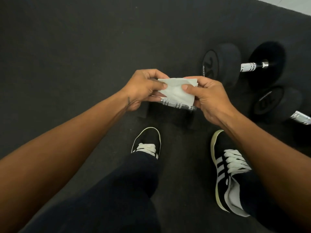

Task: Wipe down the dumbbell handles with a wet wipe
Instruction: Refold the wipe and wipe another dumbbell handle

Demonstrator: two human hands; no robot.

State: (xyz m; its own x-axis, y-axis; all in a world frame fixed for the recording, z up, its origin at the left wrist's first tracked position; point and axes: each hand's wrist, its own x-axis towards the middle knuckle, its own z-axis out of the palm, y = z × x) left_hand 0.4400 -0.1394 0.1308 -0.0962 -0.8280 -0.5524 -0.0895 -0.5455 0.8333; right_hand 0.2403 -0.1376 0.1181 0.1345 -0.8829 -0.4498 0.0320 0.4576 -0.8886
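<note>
A folded white wet wipe (pixel 176 91) is pinched between my left hand (pixel 143 88) and my right hand (pixel 210 100), held above the floor. Directly beneath it lies a dumbbell whose chrome handle (pixel 176 105) shows just under the wipe; its black heads are mostly hidden by my hands. To the right, a second black dumbbell (pixel 223 64) with a chrome handle (pixel 250 66) rests on the floor. A third dumbbell (pixel 276 103) lies at the right edge, with its handle (pixel 301 117) cut off by the frame.
Dark rubber gym flooring (pixel 75 47) covers the area. My two black-and-white sneakers (pixel 148 143) (pixel 228 170) stand just below the hands. A strip of pale floor (pixel 289 4) shows at the top right corner.
</note>
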